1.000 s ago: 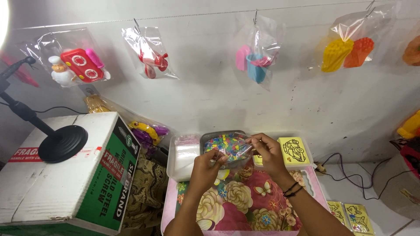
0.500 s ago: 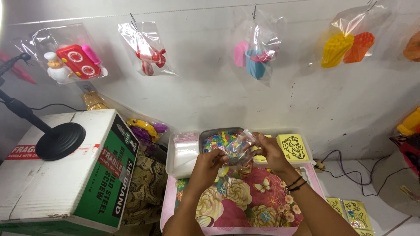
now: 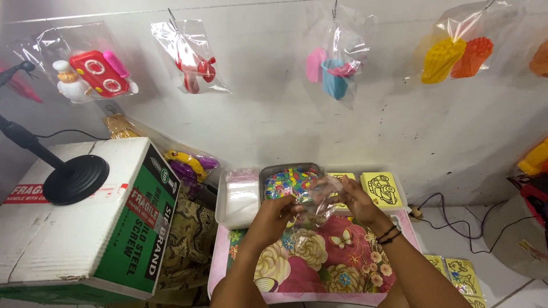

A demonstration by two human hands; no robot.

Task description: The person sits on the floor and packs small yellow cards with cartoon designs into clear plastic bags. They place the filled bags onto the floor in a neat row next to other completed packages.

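Both hands have drawn nearer, bringing the small clear plastic bag (image 3: 313, 210) down from the tray of multicoloured beads (image 3: 288, 181). Left hand (image 3: 278, 212) and right hand (image 3: 353, 199) pinch its opposite sides between them, above the floral desk (image 3: 319, 268); its long axis I cannot tell.

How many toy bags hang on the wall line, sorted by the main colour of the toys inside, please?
Red toys: 2, the bag with a red block and the bag with a red piece
Pink and blue toys: 1
Yellow and orange toys: 1
Total: 4 fully in view
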